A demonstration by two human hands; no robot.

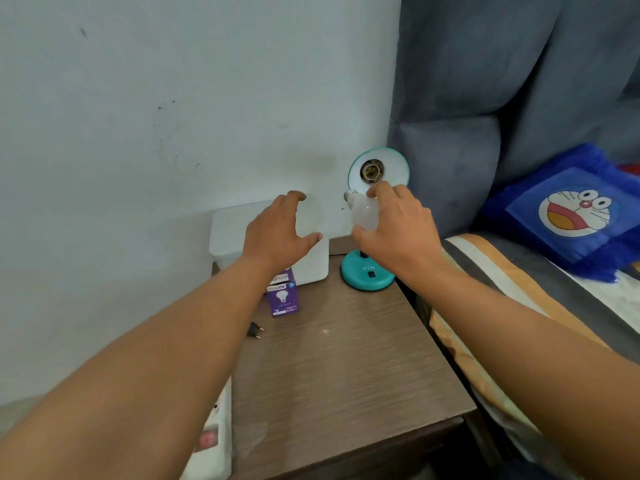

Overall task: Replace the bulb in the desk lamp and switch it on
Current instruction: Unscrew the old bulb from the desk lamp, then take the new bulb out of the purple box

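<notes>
A teal desk lamp (367, 275) stands at the back right of the bedside table, its shade (394, 168) tilted toward me with the socket (372, 170) bare. My right hand (394, 223) holds a white bulb (363, 213) just below and in front of the shade, its metal base pointing up and left. My left hand (280, 233) hovers with fingers spread, left of the bulb, holding nothing. A purple bulb box (282, 296) stands on the table under my left wrist. The lamp's black plug (255, 330) lies loose on the table.
A white plastic container (235, 233) sits against the wall behind my left hand. A white power strip (211, 441) with a red switch hangs off the wooden table's (346, 368) left side. A bed with a blue cartoon pillow (575, 213) borders the right.
</notes>
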